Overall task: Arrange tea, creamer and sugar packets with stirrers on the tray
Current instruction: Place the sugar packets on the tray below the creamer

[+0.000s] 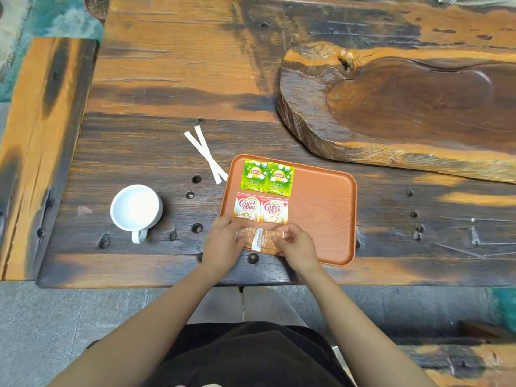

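Observation:
An orange tray lies on the dark wooden table. At its far left corner sit two green Lipton tea packets side by side. Below them lie two red-and-white Coffee mate creamer packets. At the tray's near left corner are the brown sugar packets, lying together. My left hand pinches their left end and my right hand pinches their right end. Two white wrapped stirrers lie crossed on the table, just left of the tray.
A white mug stands left of the tray, handle toward me. A large carved wooden slab fills the far right of the table. The table's near edge runs just below my wrists.

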Demonstrator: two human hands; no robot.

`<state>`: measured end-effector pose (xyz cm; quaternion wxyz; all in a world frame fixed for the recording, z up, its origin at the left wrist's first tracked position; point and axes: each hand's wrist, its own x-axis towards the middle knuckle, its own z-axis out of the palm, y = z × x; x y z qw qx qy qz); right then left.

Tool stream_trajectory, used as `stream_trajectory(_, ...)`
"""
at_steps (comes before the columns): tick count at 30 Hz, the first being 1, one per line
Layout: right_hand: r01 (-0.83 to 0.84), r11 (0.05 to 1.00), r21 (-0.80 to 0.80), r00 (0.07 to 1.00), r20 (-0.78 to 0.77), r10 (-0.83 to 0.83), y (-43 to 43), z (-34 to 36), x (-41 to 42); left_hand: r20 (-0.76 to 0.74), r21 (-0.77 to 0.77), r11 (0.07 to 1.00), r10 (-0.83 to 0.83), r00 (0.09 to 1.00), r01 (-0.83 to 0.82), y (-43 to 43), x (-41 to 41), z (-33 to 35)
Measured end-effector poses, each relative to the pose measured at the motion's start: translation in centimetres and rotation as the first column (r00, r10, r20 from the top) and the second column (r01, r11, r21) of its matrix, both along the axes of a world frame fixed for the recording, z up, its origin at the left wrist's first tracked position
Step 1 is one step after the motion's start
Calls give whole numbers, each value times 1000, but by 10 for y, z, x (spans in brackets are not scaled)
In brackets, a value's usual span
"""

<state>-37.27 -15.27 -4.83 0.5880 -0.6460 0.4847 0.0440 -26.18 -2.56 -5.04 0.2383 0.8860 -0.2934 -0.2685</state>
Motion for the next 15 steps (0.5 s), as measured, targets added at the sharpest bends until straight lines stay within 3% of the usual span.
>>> stream_trajectory(3, -57, 997, -51, 998, 6, 57, 3, -3, 6, 62, 20, 999, -40, 997, 39, -2, -2, -3)
stream_trajectory(6, -173, 953, -248, 984, -90, 156, 4, -7, 7, 74, 21, 999, -45, 996, 44, -2, -1, -3)
stream_trajectory(12, -387, 754, -531, 920, -280, 275, 10, -3, 5, 61, -4, 999, -38, 997, 38, 0, -3, -2)
stream_trajectory(15, -429, 616, -660, 900, -252, 357, 12, -4, 2, 62, -4, 1000, -30, 998, 30, -1, -4, -2)
